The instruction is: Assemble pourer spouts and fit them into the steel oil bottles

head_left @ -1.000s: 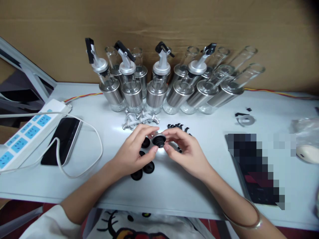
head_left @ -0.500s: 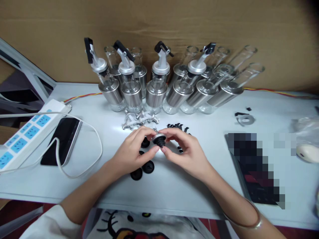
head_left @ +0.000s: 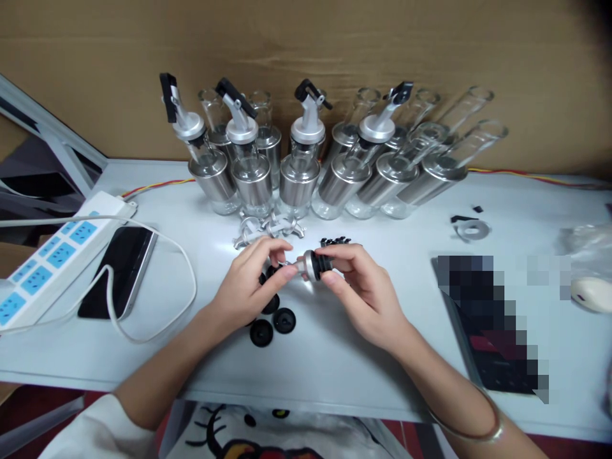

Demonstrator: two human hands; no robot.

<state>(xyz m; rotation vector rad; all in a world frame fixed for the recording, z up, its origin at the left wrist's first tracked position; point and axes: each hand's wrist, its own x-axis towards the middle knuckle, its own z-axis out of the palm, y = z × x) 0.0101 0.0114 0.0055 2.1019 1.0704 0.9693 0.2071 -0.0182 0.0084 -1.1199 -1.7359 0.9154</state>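
Between my hands lies a pourer spout [head_left: 310,265], turned sideways, with its silver neck to the left and its ribbed black stopper to the right. My left hand [head_left: 255,277] pinches the neck end between thumb and fingers. The stopper end is gripped by the thumb and fingers of my right hand [head_left: 366,290]. Several round black stoppers [head_left: 261,333] lie on the table by my left hand, some partly hidden under it. Silver spout parts [head_left: 268,228] are heaped just beyond that hand. Small black levers [head_left: 338,241] sit behind my right hand.
Glass bottles with steel sleeves [head_left: 300,182] stand in rows at the back, several topped with spouts. To the left are a power strip [head_left: 45,255], a phone [head_left: 117,271] and a looped white cable [head_left: 195,280]. A dark tablet-like object [head_left: 478,344], partly pixelated, lies at right, near a clear ring [head_left: 471,231].
The spout has been tipped from stopper toward me to lying sideways, stopper to the right. My left hand has shifted its hold to the neck; my right hand now holds the stopper.
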